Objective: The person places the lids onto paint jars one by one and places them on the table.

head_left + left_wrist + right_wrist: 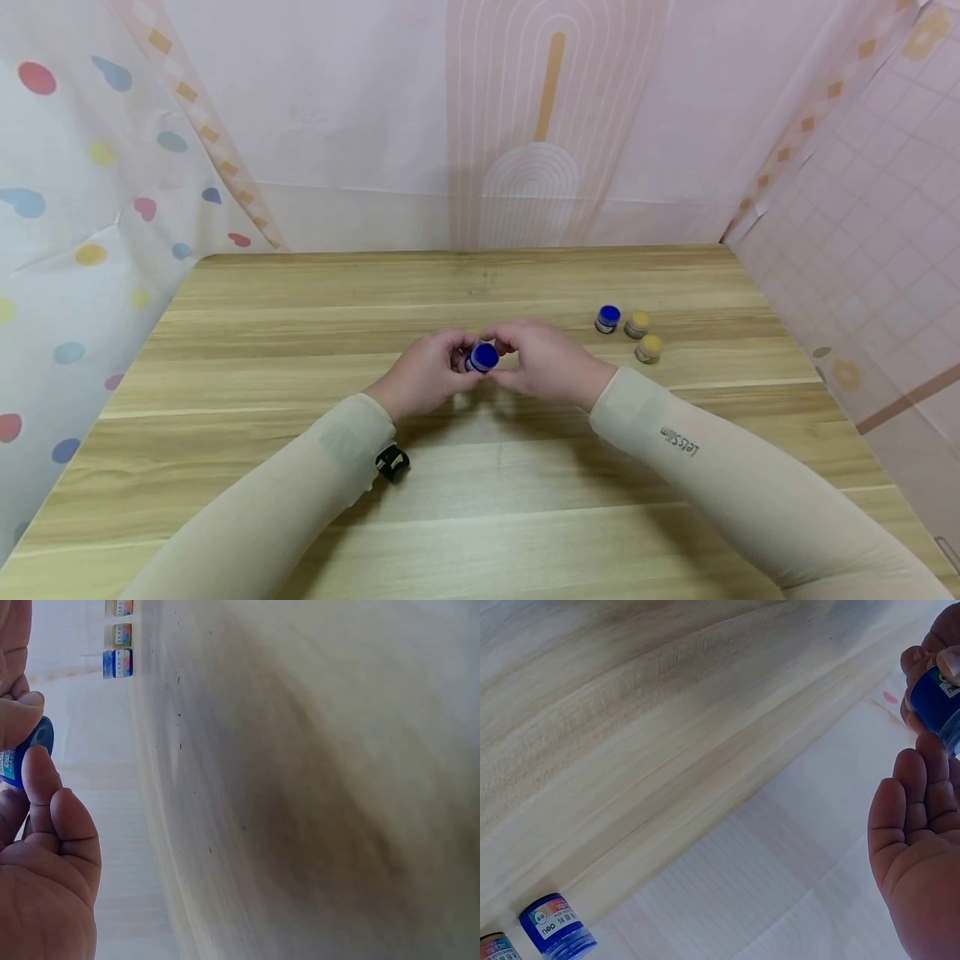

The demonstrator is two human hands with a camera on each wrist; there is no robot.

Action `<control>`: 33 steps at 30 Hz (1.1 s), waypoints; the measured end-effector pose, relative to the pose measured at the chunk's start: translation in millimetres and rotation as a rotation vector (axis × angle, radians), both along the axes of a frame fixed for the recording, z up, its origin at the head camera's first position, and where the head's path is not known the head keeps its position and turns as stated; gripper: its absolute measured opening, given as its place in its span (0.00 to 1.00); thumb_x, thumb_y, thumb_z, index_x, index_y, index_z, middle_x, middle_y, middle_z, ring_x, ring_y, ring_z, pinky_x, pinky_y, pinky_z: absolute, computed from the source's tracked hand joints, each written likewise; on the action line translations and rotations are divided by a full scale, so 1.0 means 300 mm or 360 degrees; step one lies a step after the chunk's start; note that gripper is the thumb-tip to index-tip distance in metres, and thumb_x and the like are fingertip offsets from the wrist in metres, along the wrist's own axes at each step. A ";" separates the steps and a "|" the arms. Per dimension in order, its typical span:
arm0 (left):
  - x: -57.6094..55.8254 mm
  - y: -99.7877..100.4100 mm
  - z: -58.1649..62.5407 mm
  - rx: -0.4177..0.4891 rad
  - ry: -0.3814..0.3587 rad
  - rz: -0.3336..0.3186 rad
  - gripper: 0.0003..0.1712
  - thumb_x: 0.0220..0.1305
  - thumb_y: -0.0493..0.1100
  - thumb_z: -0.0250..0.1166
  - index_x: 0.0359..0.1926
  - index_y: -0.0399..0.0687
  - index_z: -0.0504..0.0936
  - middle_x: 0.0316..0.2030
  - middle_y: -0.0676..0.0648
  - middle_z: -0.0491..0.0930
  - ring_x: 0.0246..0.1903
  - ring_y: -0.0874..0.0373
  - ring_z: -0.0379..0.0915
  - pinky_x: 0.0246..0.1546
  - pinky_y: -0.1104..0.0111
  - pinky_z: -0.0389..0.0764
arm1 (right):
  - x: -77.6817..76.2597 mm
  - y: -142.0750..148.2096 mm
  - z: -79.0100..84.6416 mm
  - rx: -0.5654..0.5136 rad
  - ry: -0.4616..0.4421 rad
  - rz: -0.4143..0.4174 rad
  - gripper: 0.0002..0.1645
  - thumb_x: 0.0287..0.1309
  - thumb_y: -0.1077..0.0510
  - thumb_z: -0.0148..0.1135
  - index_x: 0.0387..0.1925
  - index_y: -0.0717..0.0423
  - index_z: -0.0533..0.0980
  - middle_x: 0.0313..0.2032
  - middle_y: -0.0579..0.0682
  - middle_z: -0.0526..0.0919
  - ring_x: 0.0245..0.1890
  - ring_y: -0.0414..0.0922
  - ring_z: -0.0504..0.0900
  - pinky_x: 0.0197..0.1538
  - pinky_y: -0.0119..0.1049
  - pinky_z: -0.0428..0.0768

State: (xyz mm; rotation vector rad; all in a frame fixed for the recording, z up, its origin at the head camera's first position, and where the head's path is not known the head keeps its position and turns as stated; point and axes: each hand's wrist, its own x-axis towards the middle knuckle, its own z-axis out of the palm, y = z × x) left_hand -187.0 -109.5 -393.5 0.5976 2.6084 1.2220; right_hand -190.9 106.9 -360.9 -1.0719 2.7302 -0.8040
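Note:
A small blue paint jar (484, 357) is held above the middle of the table. My left hand (426, 372) grips its side, thumb in front and fingers behind. From the other side, my right hand (553, 364) reaches to the jar with bent thumb and index finger, the tips at its lid. The right wrist view shows the jar (933, 701) tipped, its clear-edged lid toward the right fingertips. In the left wrist view the jar (18, 759) is partly covered by fingers of both hands.
To the right on the wooden table (480, 517) stand another blue paint jar (607, 318) and two yellow-lidded jars, one (637, 324) behind the other (648, 349). Printed cloth (360, 125) hangs at the back and sides. A black device (392, 463) sits at the left wrist.

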 end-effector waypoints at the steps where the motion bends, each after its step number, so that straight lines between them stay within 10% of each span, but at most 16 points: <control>1: 0.000 0.000 0.001 -0.0003 0.0003 -0.0001 0.16 0.65 0.40 0.75 0.51 0.42 0.84 0.39 0.47 0.83 0.35 0.58 0.78 0.40 0.65 0.82 | 0.000 0.001 0.000 0.0004 -0.0002 -0.0002 0.24 0.62 0.55 0.75 0.58 0.53 0.81 0.48 0.46 0.89 0.50 0.43 0.85 0.59 0.42 0.83; 33: -0.003 0.000 -0.010 -0.0023 -0.0022 0.0004 0.16 0.64 0.38 0.74 0.51 0.43 0.84 0.41 0.46 0.82 0.36 0.57 0.77 0.39 0.66 0.81 | -0.003 -0.006 -0.004 0.0044 -0.0085 -0.0053 0.22 0.64 0.52 0.75 0.57 0.54 0.82 0.46 0.47 0.89 0.48 0.45 0.87 0.54 0.40 0.85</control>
